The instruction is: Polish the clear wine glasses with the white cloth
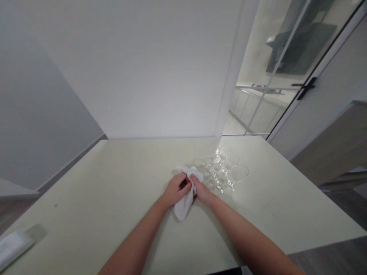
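A crumpled white cloth (182, 208), perhaps a tissue, is bunched between my two hands over the middle of the table. My left hand (175, 190) has its fingers and thumb curled round the left side of it. From the right, my right hand (203, 190) grips the same cloth, thumb on top. Whether anything is wrapped inside cannot be seen. Just right of my right hand lies a tangled cluster of clear, shiny loops and beads (222, 170); its exact kind is hard to make out.
The pale table (109, 198) reaches back to a white panel (149, 76). A white packet (14, 244) lies at the front left. A dark-edged object (229, 271) shows at the bottom edge. On the right stands a glazed door with a black handle (306, 88).
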`<state>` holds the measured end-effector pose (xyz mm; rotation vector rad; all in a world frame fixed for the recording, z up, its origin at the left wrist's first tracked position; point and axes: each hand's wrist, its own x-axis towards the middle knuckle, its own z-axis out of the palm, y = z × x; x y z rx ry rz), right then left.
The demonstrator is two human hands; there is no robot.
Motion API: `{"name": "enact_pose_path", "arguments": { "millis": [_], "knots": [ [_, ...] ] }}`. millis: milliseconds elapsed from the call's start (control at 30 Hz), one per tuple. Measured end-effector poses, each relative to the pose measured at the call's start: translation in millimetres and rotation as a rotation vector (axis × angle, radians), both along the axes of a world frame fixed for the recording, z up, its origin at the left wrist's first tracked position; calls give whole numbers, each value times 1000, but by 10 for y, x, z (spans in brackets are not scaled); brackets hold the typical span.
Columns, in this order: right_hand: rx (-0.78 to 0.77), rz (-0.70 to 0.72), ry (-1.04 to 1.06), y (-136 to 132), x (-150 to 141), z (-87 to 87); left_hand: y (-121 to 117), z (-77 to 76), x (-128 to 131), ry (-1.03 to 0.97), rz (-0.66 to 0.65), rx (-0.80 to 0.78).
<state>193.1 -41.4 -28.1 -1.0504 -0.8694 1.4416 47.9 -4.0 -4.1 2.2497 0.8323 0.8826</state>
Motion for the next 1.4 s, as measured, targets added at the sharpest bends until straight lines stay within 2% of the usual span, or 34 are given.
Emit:
{"name": "enact_pose_path", "arguments": {
  "millis": [233, 567, 933, 1233, 1400],
  "knots": [
    [-5, 39, -160, -81, 6, 117, 10, -34, -38, 29, -39, -87],
    [199, 91, -169, -24, -71, 95, 50, -90, -16, 88, 4, -108],
    [199, 82, -207, 5, -43, 48, 38, -51, 21, 79, 21, -88],
    [227, 100, -241, -7, -35, 155, 53, -65, 22, 81, 6, -66],
    [230, 101, -264, 2, -34, 136, 54, -91, 4, 96, 15, -52]
  ]
}}
